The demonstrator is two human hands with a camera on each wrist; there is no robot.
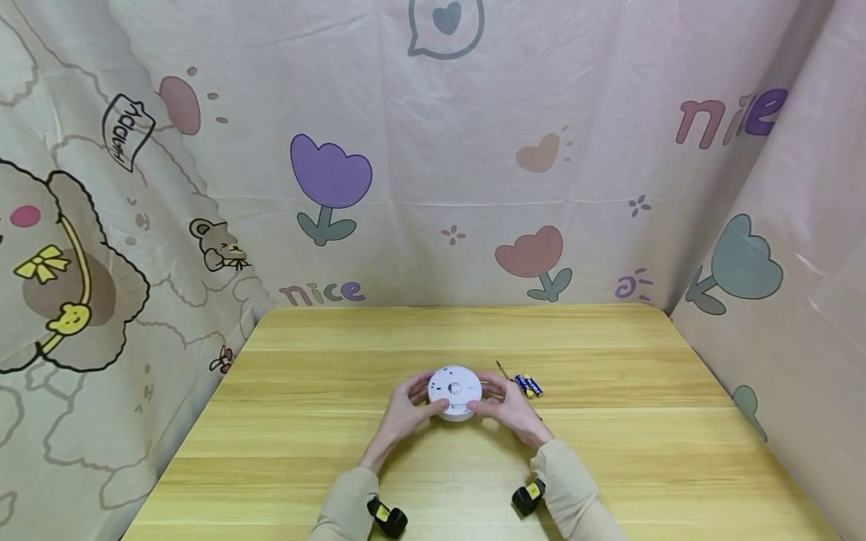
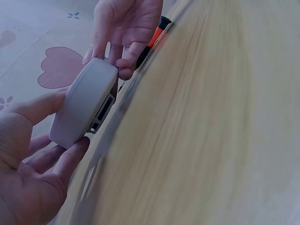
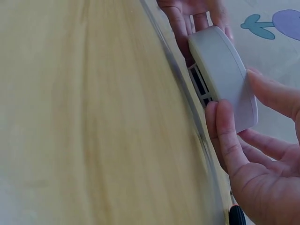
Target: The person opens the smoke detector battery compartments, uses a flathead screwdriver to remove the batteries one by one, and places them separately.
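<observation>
A white round smoke detector (image 1: 455, 392) is held up over the table between both hands, its flat back with small slots and a centre mark facing the head camera. My left hand (image 1: 404, 412) grips its left rim, thumb on the flat face and fingers underneath. On the opposite rim my right hand (image 1: 509, 409) grips it the same way. Dark vent openings show on the underside of the smoke detector (image 2: 86, 101) in the left wrist view. In the right wrist view, fingertips of the right hand (image 3: 262, 154) lie beside those vents.
Blue-and-yellow batteries (image 1: 529, 386) lie on the wooden table (image 1: 325, 376) just beyond the right hand. A screwdriver with an orange-and-black handle (image 2: 158, 32) lies near them, partly hidden by that hand. Patterned cloth (image 1: 419, 165) hangs behind and at both sides.
</observation>
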